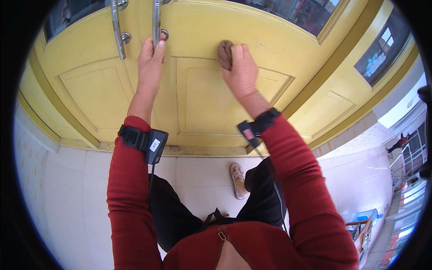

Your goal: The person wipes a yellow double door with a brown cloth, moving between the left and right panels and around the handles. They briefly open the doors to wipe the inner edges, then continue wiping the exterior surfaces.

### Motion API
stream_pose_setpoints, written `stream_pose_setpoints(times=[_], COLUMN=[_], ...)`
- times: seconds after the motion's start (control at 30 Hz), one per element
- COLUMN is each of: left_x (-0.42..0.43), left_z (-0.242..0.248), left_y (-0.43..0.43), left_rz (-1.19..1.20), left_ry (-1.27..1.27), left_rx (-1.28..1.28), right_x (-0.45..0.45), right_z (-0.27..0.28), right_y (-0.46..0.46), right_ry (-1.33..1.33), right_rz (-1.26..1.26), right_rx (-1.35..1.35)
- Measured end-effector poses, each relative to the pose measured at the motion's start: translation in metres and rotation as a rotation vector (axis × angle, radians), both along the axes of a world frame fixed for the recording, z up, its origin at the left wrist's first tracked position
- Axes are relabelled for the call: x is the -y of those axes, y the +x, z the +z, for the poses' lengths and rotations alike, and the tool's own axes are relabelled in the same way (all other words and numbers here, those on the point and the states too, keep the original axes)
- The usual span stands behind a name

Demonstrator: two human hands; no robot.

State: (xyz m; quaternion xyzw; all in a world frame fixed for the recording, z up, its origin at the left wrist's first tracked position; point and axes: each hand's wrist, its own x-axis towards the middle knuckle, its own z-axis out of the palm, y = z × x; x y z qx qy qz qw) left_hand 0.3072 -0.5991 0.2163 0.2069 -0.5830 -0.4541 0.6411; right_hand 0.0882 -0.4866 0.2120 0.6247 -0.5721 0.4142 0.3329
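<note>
My left hand (152,57) grips the lower end of a metal pull handle (156,20) on a yellow panelled door (199,37). In my right hand (242,65) is a bunched brown cloth (225,54), held near the door's face above its recessed lower panel. A second metal pull handle (117,30) is fixed on the door leaf at the left. How firmly the cloth meets the door cannot be told.
Glass panes (303,13) fill the upper door. Under it runs a sill (202,151), then a pale tiled floor (202,170). A wooden-framed item (362,224) and a blue object (368,215) stand at the lower right. A cable hangs from the device on each forearm.
</note>
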Motion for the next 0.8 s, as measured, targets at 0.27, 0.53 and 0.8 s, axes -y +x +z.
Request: stream_pose_setpoints(times=[0.27,0.53,0.8], left_x=[0.001,0.000,-0.005], left_z=[-0.001,0.000,-0.003], left_y=[-0.004,-0.003,0.009], left_rz=[-0.074,-0.041,-0.186], left_ry=[0.013,-0.026,0.028], left_rx=[-0.063,-0.039,-0.077], right_x=[-0.091,0.028,-0.032], right_z=[-0.029,-0.083,0.062], right_y=[-0.153,0.007,-0.019], right_ry=[-0.250,-0.210,-0.292], right_rz=[-0.388,-0.142,0.162], right_rx=[0.430,0.566,0.272])
